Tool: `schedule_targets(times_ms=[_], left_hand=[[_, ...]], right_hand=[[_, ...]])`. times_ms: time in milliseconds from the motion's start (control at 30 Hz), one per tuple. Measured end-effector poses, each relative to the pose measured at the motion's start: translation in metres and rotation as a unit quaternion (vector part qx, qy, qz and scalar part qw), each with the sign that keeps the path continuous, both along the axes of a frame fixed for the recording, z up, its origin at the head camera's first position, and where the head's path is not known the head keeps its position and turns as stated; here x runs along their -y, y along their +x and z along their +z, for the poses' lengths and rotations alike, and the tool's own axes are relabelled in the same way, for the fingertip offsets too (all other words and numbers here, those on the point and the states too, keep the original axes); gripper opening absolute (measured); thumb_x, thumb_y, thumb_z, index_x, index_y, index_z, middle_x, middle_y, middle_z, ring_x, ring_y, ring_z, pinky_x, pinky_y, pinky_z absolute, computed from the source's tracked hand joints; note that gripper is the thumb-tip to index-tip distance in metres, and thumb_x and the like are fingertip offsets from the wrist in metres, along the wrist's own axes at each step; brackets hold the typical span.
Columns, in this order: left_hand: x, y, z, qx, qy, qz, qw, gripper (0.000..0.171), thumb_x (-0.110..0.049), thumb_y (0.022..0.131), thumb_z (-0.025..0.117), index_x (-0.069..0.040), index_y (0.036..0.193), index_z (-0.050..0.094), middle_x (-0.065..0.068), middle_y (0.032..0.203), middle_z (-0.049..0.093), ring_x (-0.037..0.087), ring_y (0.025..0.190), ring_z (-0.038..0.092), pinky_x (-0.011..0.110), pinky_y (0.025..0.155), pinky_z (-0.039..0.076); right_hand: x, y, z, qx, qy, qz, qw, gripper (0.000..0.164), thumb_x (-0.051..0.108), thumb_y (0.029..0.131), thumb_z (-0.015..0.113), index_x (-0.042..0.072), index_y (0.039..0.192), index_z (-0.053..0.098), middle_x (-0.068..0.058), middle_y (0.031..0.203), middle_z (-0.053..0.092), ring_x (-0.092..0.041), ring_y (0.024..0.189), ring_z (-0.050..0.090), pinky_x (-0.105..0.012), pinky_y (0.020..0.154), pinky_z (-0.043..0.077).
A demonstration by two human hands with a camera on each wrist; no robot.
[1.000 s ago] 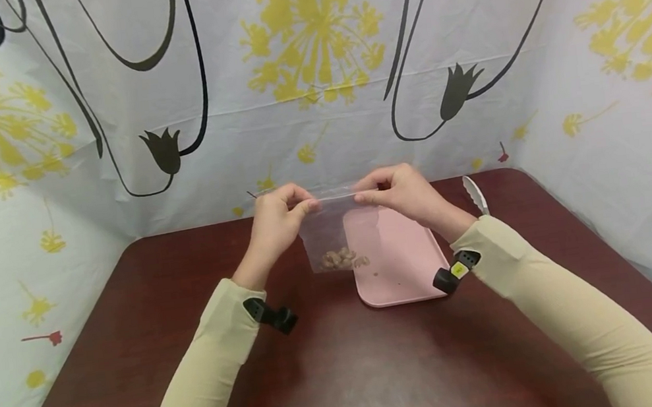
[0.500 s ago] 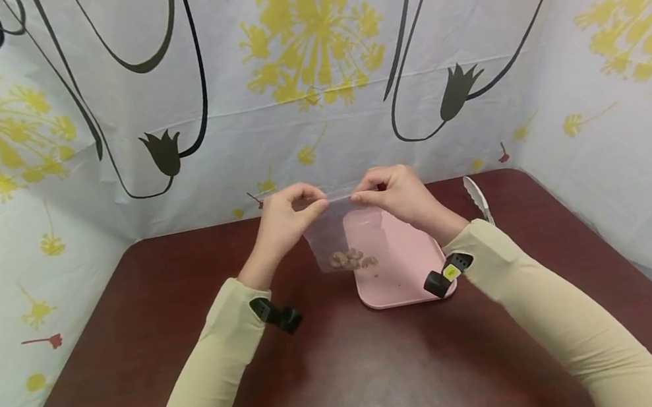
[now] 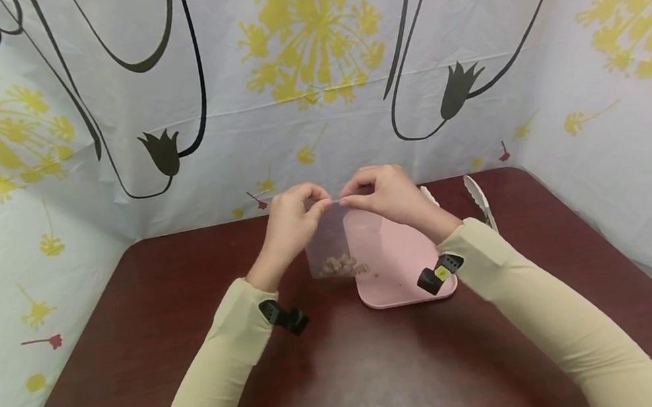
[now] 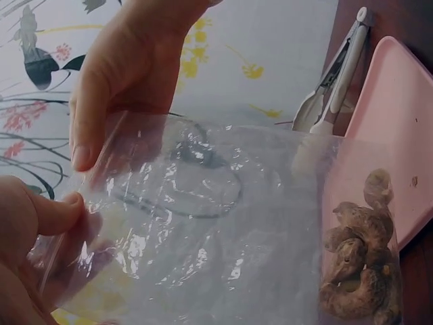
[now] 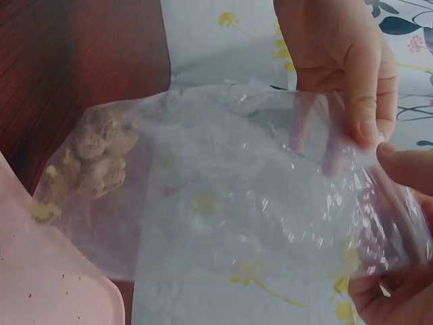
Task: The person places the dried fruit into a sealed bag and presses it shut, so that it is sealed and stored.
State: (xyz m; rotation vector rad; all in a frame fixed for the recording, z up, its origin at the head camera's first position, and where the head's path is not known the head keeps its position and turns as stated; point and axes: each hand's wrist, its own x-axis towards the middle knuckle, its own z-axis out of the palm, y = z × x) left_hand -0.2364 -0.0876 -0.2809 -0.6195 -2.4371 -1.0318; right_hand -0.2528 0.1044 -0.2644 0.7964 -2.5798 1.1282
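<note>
A clear zip-top plastic bag (image 3: 325, 237) hangs upright above the table's far middle. Knobbly brown pieces that look like ginger (image 4: 358, 250) lie bunched at its bottom, some with yellowish ends in the right wrist view. My left hand (image 3: 296, 218) pinches the bag's top edge between thumb and fingers. Close beside it, my right hand (image 3: 389, 195) pinches the same edge, with the two thumb tips nearly meeting. In the wrist views the plastic looks wrinkled and shiny, and some fingers show through it.
Behind and right of the bag, a pink tray (image 3: 401, 272) with small dark specks lies on the dark red table (image 3: 344, 374). White-tipped tongs (image 3: 479, 199) lie beyond it, partly hidden by my right arm. A patterned cloth (image 3: 320, 144) hangs behind.
My hands have drawn together along the bag's top edge, the left moving right and the right moving left. The bag swung slightly right, then back. More of the tongs now shows.
</note>
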Motion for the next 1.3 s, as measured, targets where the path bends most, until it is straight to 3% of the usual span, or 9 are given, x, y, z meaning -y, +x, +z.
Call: schedule_targets(times_ms=[300, 467, 767, 933, 1100, 1300], left_hand=[[-0.005, 0.003, 0.002, 0.000, -0.014, -0.004, 0.9999, 0.009, -0.016, 0.088, 0.069, -0.007, 0.088, 0.071, 0.006, 0.089, 0.070, 0.018, 0.084, 0.066, 0.033, 0.076, 0.054], [-0.005, 0.002, 0.001, -0.002, -0.022, 0.001, 0.9997, 0.009, -0.016, 0.089, 0.068, -0.007, 0.089, 0.071, 0.006, 0.091, 0.070, 0.019, 0.087, 0.064, 0.034, 0.076, 0.052], [0.000, -0.001, 0.000, -0.010, -0.036, -0.008, 0.9993, 0.012, -0.020, 0.089, 0.066, -0.008, 0.088, 0.070, 0.006, 0.090, 0.068, 0.020, 0.087, 0.061, 0.034, 0.074, 0.051], [0.005, -0.003, 0.000, -0.016, -0.051, 0.011, 0.9985, 0.017, -0.026, 0.085, 0.069, -0.009, 0.084, 0.069, 0.005, 0.088, 0.069, 0.019, 0.083, 0.062, 0.032, 0.070, 0.049], [0.010, -0.004, -0.001, -0.032, -0.050, 0.030, 0.9978, 0.021, -0.028, 0.080, 0.074, -0.009, 0.075, 0.066, 0.005, 0.085, 0.069, 0.019, 0.074, 0.062, 0.031, 0.064, 0.048], [0.014, -0.003, -0.005, -0.033, -0.044, 0.027, 0.9981, 0.021, -0.028, 0.080, 0.074, -0.009, 0.076, 0.066, 0.006, 0.085, 0.069, 0.019, 0.079, 0.064, 0.033, 0.069, 0.051]], right_hand=[[0.005, -0.001, 0.003, -0.050, 0.041, 0.002, 0.998, 0.005, 0.018, 0.083, 0.075, 0.013, 0.082, 0.075, 0.001, 0.080, 0.068, -0.014, 0.066, 0.051, -0.027, 0.062, 0.039], [0.008, -0.002, 0.001, -0.051, 0.022, 0.006, 0.998, 0.004, 0.017, 0.083, 0.075, 0.013, 0.081, 0.075, 0.002, 0.079, 0.068, -0.014, 0.064, 0.049, -0.026, 0.060, 0.038], [0.006, -0.003, -0.003, -0.010, 0.005, -0.017, 1.000, 0.006, 0.020, 0.083, 0.075, 0.014, 0.082, 0.074, 0.000, 0.083, 0.069, -0.012, 0.076, 0.064, -0.027, 0.069, 0.050], [0.004, -0.003, -0.002, 0.008, 0.007, -0.031, 0.999, 0.011, 0.023, 0.083, 0.076, 0.014, 0.079, 0.071, 0.000, 0.083, 0.068, -0.013, 0.076, 0.064, -0.028, 0.069, 0.050], [0.003, -0.002, -0.001, -0.008, 0.016, -0.033, 0.999, 0.017, 0.023, 0.081, 0.077, 0.012, 0.074, 0.066, -0.001, 0.080, 0.066, -0.013, 0.071, 0.059, -0.028, 0.065, 0.045], [0.001, -0.002, -0.003, -0.019, 0.039, -0.006, 0.999, 0.013, 0.018, 0.082, 0.076, 0.010, 0.077, 0.067, -0.003, 0.081, 0.065, -0.015, 0.073, 0.057, -0.028, 0.068, 0.044]])
